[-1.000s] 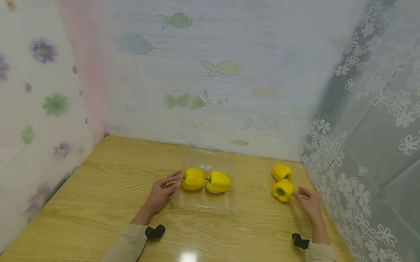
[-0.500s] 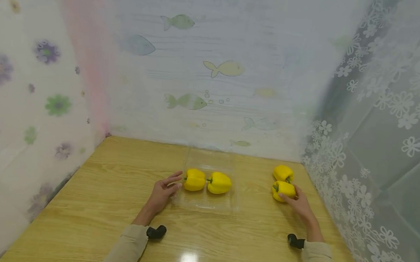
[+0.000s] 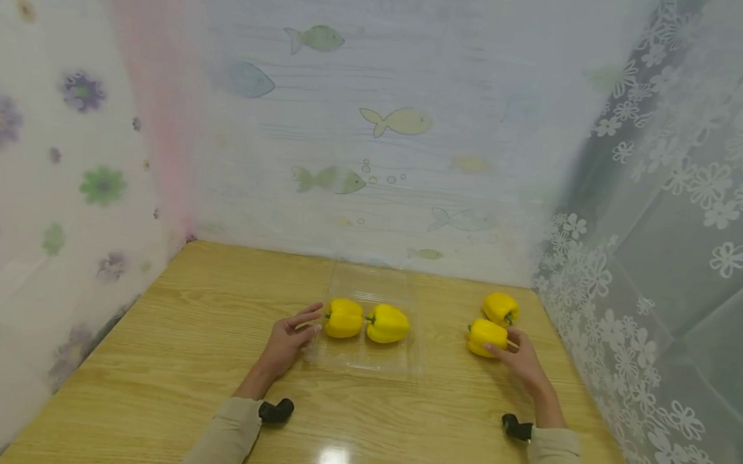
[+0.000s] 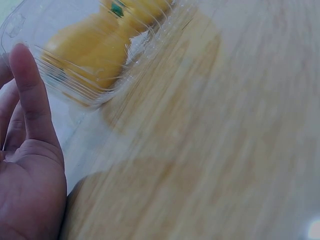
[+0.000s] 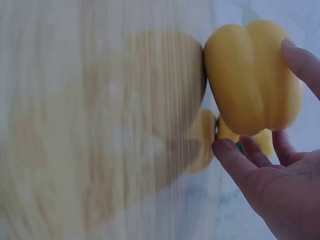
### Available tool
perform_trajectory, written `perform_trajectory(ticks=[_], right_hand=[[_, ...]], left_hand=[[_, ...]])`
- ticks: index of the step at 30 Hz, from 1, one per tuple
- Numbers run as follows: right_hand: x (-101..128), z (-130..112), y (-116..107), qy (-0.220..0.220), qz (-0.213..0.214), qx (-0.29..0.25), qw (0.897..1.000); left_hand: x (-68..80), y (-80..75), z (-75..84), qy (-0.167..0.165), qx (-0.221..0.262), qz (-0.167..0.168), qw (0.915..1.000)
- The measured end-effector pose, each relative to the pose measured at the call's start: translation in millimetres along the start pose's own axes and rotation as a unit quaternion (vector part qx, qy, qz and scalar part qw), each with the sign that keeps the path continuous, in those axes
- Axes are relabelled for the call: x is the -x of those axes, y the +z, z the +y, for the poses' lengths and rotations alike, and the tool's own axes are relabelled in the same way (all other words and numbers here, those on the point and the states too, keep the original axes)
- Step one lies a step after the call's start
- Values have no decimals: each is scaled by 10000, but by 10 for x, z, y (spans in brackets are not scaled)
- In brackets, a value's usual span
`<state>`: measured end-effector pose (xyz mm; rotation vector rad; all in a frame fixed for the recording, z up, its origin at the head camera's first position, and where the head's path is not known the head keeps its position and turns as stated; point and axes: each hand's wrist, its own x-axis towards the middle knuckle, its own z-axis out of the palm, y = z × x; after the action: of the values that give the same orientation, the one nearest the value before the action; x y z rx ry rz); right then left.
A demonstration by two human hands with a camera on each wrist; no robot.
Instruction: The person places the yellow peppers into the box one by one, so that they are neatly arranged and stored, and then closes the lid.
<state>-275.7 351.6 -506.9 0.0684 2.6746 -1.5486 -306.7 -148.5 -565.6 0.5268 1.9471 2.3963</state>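
A clear plastic tray [image 3: 365, 361] lies mid-table with two yellow bell peppers [image 3: 344, 318] [image 3: 388, 323] in it. My left hand [image 3: 287, 340] rests with straight fingers against the tray's left edge; the left wrist view shows its fingers [image 4: 30, 100] beside the tray wall [image 4: 95, 85]. My right hand [image 3: 516, 355] holds a third yellow pepper [image 3: 486, 336], gripped between thumb and fingers [image 5: 295, 55] around the pepper [image 5: 250, 75] in the right wrist view. A fourth pepper [image 3: 500, 307] sits just behind it on the table.
The wooden table [image 3: 183, 334] is walled by a fish-print curtain [image 3: 377, 120] at the back, a flowered curtain [image 3: 45, 194] on the left and a lace curtain [image 3: 659, 275] on the right. A glare spot [image 3: 333, 463] lies near the front edge.
My right hand reached the nearer loose pepper, took hold of it and has shifted it slightly left, away from the other. The left hand has stayed at the tray.
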Motion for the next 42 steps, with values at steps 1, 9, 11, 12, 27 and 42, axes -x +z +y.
perform_trajectory(ticks=[1, 9, 11, 12, 27, 42], right_hand=[[0, -9, 13, -51, -16, 0, 10000], [-71, -58, 123, -294, 41, 109, 9995], [-85, -65, 139, -300, 51, 108, 9995], [-88, -69, 147, -298, 62, 91, 9995], [-68, -90, 257, -258, 138, -936, 9952], [-36, -99, 244, -83, -97, -892, 9959]], left_hand=[[-1, 0, 0, -1, 10, -1, 10000], [-26, -7, -34, 33, 2, 35, 10000], [-23, -6, -33, 12, 18, 41, 10000], [-20, -3, -27, 2, 15, 44, 10000], [4, -5, 1, -33, 13, 32, 10000], [2, 3, 9, 35, 96, -49, 9999]])
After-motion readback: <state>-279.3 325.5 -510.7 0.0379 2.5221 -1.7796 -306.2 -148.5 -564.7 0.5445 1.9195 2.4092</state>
